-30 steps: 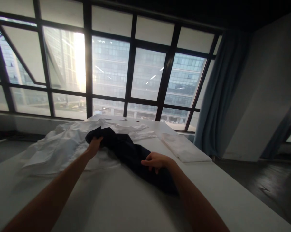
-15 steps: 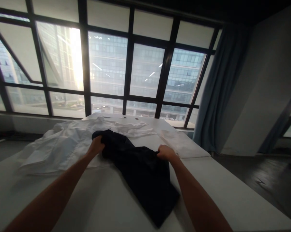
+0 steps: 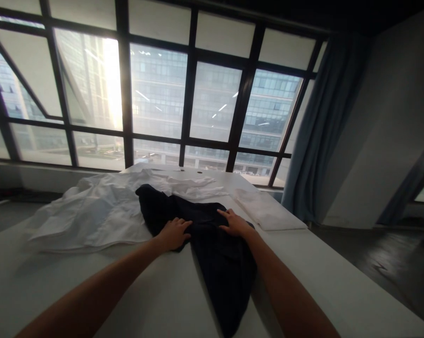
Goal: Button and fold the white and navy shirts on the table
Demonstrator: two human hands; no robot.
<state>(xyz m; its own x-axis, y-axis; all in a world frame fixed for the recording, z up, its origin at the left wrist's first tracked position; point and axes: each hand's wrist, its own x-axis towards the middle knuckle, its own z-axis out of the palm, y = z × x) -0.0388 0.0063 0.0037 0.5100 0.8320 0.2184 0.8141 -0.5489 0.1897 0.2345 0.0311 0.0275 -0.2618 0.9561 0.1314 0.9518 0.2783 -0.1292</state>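
Observation:
A dark navy garment [image 3: 219,263] lies loosely spread on the white table [image 3: 145,286], one end pointing toward me and another reaching far left. What kind of garment it is, I cannot make out. My left hand [image 3: 175,233] rests on its middle left with the fingers stretched out. On its upper right part lies my right hand [image 3: 235,223], thumb and fingers apart, touching the cloth. White crumpled clothing [image 3: 88,211] sits to the left and partly behind the dark cloth.
A folded white cloth [image 3: 268,211] lies at the right edge of the table. Large dark-framed windows [image 3: 159,94] stand behind it. A blue curtain [image 3: 321,131] hangs beside a wall pillar on the right.
Both hands have let go of the dark cloth's upper edge. My left hand has moved right and nearer to me. The cloth has settled on the table, its far left end still over the white clothing.

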